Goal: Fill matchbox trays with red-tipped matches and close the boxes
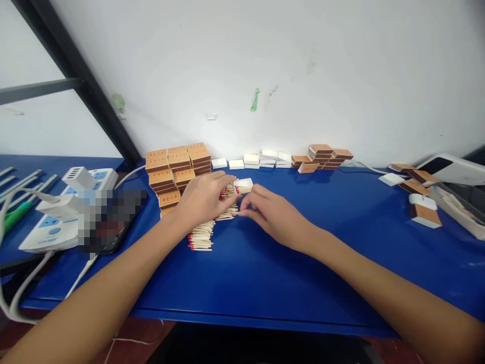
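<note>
left hand (202, 199) at white tray (244, 185) | right hand (273, 215) touching matches (201, 237)

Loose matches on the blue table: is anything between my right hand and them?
Nothing visible. The right hand has its fingertips at the edge of the loose matches, with only bare blue table around it. The left hand holds a white tray just behind the pile, not across the path.

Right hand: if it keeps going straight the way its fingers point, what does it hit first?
The loose matches on the blue table, which lie right at the fingertips of the right hand. Just beyond them is the left hand. Depth is unclear, so it might pass under that hand.
</note>
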`<control>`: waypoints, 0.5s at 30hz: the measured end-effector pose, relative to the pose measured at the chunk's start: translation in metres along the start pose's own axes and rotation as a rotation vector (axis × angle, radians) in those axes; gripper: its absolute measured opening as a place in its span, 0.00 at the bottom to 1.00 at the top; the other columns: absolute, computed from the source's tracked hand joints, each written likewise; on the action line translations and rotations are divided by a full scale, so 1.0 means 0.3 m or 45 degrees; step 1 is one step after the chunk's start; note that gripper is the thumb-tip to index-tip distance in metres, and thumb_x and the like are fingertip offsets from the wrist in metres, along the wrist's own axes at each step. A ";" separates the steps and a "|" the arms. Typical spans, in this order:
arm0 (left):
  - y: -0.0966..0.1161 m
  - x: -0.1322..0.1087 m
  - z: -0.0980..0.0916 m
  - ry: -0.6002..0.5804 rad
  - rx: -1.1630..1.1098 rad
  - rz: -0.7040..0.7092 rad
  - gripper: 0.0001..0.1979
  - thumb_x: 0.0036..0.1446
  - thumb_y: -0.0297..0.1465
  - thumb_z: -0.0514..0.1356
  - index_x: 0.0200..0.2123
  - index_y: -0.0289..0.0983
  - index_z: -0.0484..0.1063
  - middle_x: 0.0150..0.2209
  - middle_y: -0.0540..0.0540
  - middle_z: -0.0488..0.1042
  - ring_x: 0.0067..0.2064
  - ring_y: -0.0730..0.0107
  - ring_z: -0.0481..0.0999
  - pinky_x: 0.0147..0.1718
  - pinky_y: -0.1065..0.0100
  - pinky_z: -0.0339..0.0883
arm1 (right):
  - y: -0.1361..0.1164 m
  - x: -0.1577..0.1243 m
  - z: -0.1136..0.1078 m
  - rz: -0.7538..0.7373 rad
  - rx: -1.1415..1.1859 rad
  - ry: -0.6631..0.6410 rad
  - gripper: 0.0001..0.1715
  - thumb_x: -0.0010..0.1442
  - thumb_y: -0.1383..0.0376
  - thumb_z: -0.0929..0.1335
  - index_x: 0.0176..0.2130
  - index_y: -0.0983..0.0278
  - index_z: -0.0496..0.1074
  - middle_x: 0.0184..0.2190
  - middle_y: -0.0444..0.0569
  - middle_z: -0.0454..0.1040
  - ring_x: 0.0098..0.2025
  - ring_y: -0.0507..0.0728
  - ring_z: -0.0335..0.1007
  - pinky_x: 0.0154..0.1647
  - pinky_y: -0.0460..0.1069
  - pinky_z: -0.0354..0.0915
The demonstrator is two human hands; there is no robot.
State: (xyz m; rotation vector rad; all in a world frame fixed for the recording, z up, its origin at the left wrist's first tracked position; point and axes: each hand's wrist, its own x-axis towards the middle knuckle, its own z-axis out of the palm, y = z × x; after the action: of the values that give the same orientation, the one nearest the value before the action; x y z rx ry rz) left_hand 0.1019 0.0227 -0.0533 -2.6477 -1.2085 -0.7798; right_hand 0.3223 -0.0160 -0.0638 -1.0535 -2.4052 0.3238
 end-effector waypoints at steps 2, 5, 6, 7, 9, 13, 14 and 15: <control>0.005 -0.002 0.001 -0.027 0.009 0.027 0.17 0.65 0.39 0.64 0.52 0.37 0.78 0.38 0.46 0.80 0.37 0.64 0.79 0.31 0.66 0.64 | 0.025 0.000 -0.030 0.014 -0.025 0.136 0.06 0.73 0.64 0.66 0.42 0.63 0.72 0.40 0.49 0.69 0.36 0.54 0.66 0.38 0.49 0.63; 0.019 -0.006 -0.001 -0.044 -0.003 0.091 0.19 0.67 0.42 0.62 0.53 0.37 0.77 0.38 0.46 0.79 0.36 0.65 0.78 0.29 0.67 0.63 | 0.069 0.002 -0.053 0.056 -0.101 0.271 0.05 0.72 0.65 0.66 0.43 0.62 0.72 0.40 0.49 0.69 0.36 0.55 0.65 0.37 0.49 0.61; 0.025 -0.007 -0.002 -0.043 -0.016 0.107 0.19 0.67 0.43 0.62 0.53 0.37 0.77 0.37 0.46 0.79 0.35 0.66 0.78 0.29 0.67 0.62 | 0.079 0.002 -0.055 0.066 -0.128 0.280 0.05 0.72 0.66 0.66 0.43 0.62 0.72 0.39 0.49 0.69 0.36 0.55 0.65 0.37 0.49 0.61; 0.031 -0.007 -0.003 -0.043 -0.033 0.118 0.19 0.67 0.43 0.62 0.53 0.37 0.77 0.37 0.47 0.79 0.35 0.67 0.78 0.29 0.67 0.62 | 0.087 0.003 -0.055 0.072 -0.151 0.279 0.04 0.71 0.66 0.66 0.43 0.63 0.72 0.39 0.49 0.69 0.36 0.55 0.66 0.37 0.49 0.61; 0.040 -0.005 -0.006 -0.044 -0.069 0.131 0.19 0.67 0.43 0.62 0.53 0.37 0.77 0.36 0.47 0.78 0.34 0.68 0.77 0.30 0.67 0.63 | 0.094 0.003 -0.050 0.065 -0.179 0.266 0.04 0.71 0.66 0.66 0.42 0.62 0.72 0.39 0.49 0.69 0.36 0.55 0.66 0.37 0.49 0.61; 0.043 -0.003 -0.006 -0.062 -0.134 0.145 0.18 0.68 0.44 0.62 0.51 0.38 0.78 0.35 0.48 0.77 0.34 0.68 0.75 0.32 0.67 0.63 | 0.087 0.004 -0.039 0.034 -0.180 0.263 0.05 0.72 0.66 0.65 0.42 0.63 0.71 0.40 0.49 0.70 0.36 0.55 0.66 0.37 0.49 0.61; 0.042 -0.003 -0.005 -0.063 -0.148 0.145 0.18 0.68 0.44 0.62 0.51 0.38 0.78 0.35 0.48 0.77 0.34 0.68 0.75 0.32 0.67 0.63 | 0.085 0.005 -0.037 0.031 -0.174 0.266 0.05 0.72 0.66 0.65 0.42 0.63 0.71 0.40 0.49 0.70 0.36 0.55 0.66 0.37 0.49 0.61; 0.039 -0.003 -0.003 -0.061 -0.161 0.144 0.18 0.68 0.44 0.62 0.51 0.38 0.78 0.35 0.48 0.77 0.34 0.68 0.75 0.32 0.67 0.63 | 0.084 0.006 -0.035 0.031 -0.167 0.269 0.05 0.72 0.66 0.65 0.42 0.63 0.71 0.39 0.49 0.70 0.36 0.55 0.66 0.37 0.49 0.61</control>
State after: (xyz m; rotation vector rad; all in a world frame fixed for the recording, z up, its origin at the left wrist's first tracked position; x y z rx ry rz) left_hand 0.1097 0.0139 -0.0519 -2.8228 -1.0418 -0.8029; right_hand 0.3426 0.0025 -0.0643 -1.1158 -2.2502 0.0592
